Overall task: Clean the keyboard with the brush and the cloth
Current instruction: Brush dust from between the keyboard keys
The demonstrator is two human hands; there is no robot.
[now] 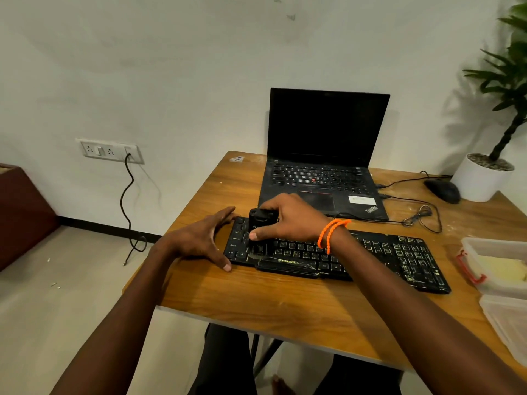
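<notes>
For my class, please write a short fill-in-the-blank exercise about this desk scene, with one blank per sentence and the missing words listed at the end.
1. The right hand grips a black brush and holds it on the ______ end of the keyboard.
2. The left hand steadies the keyboard with its fingers ______.
3. Behind the keyboard stands an open laptop whose screen is ______.
4. An orange ______ circles the right wrist.

Missing words: left; straight; dark; bracelet

bare forearms, orange beaded bracelet (pixel 330 235) on right wrist, dark trousers (pixel 225 363)
</notes>
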